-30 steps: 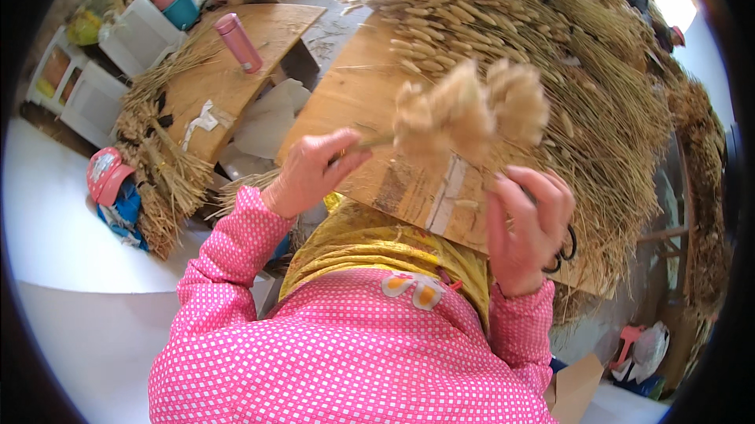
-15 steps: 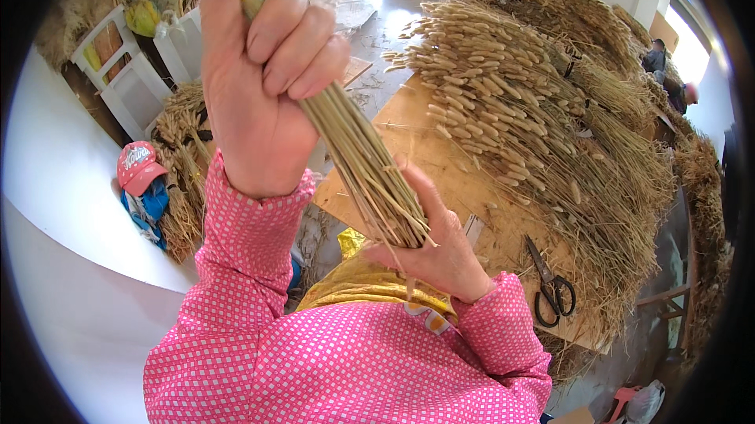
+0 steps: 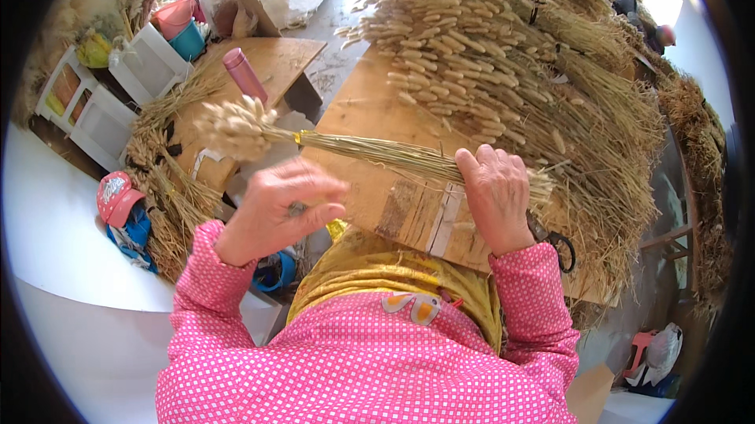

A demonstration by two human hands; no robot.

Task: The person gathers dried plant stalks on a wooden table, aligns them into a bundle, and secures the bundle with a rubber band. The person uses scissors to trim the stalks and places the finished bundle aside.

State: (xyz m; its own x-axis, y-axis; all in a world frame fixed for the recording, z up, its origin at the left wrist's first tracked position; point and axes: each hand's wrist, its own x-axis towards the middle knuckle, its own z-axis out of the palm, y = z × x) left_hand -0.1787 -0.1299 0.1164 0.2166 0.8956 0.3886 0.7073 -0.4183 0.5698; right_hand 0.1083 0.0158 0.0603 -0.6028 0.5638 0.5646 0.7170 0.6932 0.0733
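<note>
My right hand (image 3: 495, 192) is closed around the cut-stem end of a bundle of dried grass stalks (image 3: 377, 149). The bundle lies level across my front, over the wooden board. A yellow tie (image 3: 299, 138) circles it just below the fluffy heads (image 3: 234, 127), which point left and are slightly blurred. Below the heads, apart from the stems, my left hand (image 3: 287, 202) holds its fingers stretched out with the thumb separate; nothing is visibly gripped. Scissors (image 3: 564, 251) lie on the board behind my right wrist, mostly hidden with one black handle loop showing.
Loose fluffy-headed stalks (image 3: 472, 62) cover much of the wooden board (image 3: 354, 101). On a lower table at left stands a pink bottle (image 3: 244, 75), near white chairs (image 3: 153, 66), buckets (image 3: 185, 38) and more bundles (image 3: 169, 204). A pink cap (image 3: 119, 197) sits by the white wall.
The bundle has swung from steep and close up to level, heads left. My left hand has let go of its stems and dropped lower. My right hand has moved right, still gripping the stem end.
</note>
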